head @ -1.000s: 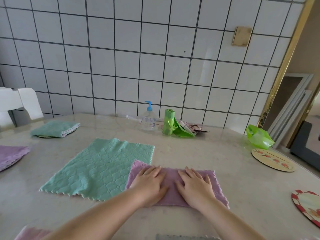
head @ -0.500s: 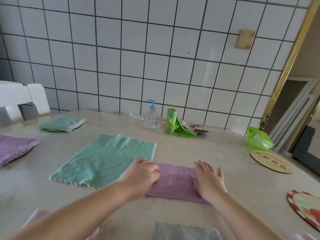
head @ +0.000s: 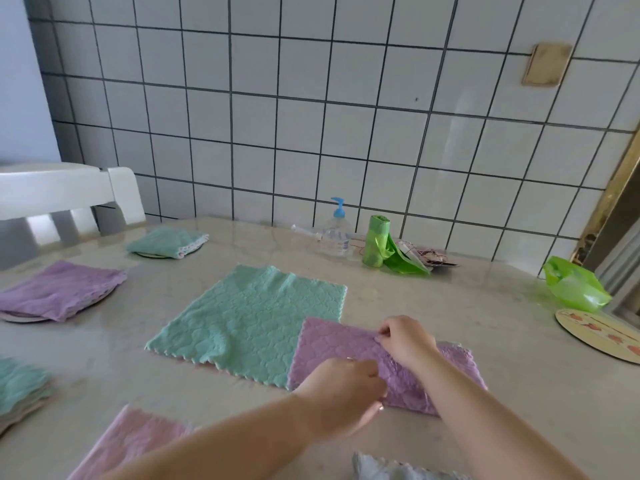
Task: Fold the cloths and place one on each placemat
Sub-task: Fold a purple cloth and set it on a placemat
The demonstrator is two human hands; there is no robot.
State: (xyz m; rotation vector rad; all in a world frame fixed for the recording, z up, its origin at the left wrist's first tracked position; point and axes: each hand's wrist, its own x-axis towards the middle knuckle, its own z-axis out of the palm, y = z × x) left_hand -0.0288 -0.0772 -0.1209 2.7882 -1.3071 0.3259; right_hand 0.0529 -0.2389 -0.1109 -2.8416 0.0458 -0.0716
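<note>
Purple cloth [head: 332, 351], lower centre of the frame, is half folded; right hand [head: 403, 339] pinches its far edge, left hand [head: 343, 393] its near one. Two placemats at left carry cloths; the right placemat [head: 602, 334] waits.

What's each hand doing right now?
Left hand: fingers pinch the purple cloth at its near edge.
Right hand: fingers pinch its far edge.
</note>
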